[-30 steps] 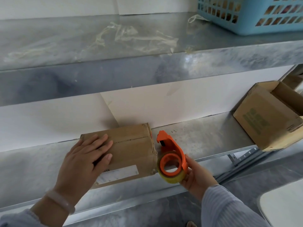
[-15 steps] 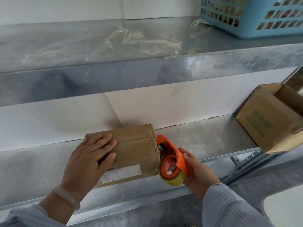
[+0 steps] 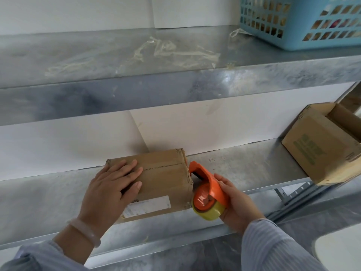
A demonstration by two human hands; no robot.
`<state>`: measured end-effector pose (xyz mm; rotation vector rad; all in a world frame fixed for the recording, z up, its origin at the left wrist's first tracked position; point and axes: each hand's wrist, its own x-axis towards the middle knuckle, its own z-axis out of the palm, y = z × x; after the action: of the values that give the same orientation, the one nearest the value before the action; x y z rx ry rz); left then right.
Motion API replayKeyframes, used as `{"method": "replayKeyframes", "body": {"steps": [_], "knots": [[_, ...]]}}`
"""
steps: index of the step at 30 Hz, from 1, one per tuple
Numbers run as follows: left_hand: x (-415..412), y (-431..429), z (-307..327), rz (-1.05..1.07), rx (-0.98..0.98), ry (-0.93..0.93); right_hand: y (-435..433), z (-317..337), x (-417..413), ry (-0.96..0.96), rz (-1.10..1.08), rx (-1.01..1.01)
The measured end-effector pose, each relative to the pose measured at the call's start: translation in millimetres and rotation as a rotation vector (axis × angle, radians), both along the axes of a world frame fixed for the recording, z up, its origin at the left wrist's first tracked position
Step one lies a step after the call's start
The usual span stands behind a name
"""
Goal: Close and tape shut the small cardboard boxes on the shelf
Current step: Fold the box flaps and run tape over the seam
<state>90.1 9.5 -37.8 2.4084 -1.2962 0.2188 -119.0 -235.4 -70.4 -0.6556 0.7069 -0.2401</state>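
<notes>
Looking down, we see our two striped sleeves closest to us, and a white rounded thing [image 3: 341, 249] low at the right. Our left wrist wears a pale bracelet [image 3: 86, 229]. Our left hand [image 3: 111, 184] lies flat on top of the small brown box [image 3: 166, 173]. Its fingers are straight and press on the left part of the lid. Our right hand [image 3: 238, 204] is curled around the orange tape holder [image 3: 210, 182] and grips it. A roll of yellowish tape [image 3: 211, 215] sits in the near end of the holder. The far tip of the holder is right against the right side of the box, up near the top edge.

The box sits on the lower shelf [image 3: 244, 165], close to the front edge and a bit left of the middle. Its top flaps are folded down and meet in a line across the top. A white label [image 3: 148, 207] is on the near side of the box.

Well off to the right on the same shelf is a second brown box [image 3: 320, 145]. It is open on top, and its near corner seems to stick out past the front edge of the shelf. It has green print on its side.

Behind the shelf is a white wall [image 3: 195, 130]. Above is an upper shelf [image 3: 136, 94] of grey metal. Some crumpled clear tape [image 3: 175, 53] lies on it. A blue basket [image 3: 304, 20] with holes in its sides stands at the far right of that shelf.
</notes>
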Motion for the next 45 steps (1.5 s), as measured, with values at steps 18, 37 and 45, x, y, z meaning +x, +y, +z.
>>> {"method": "replayKeyframes", "body": {"steps": [18, 37, 45], "knots": [[-2, -1, 9, 0.072, 0.040, 0.121, 9, 146, 26, -0.103, 0.515, -0.931], [-5, -25, 21, 0.256, -0.117, 0.112, -16, 113, 109, -0.297, 0.684, -0.178], [-11, -22, 27, 0.237, -0.159, 0.068, -20, 116, 130, -0.366, 0.754, -0.245]]}}
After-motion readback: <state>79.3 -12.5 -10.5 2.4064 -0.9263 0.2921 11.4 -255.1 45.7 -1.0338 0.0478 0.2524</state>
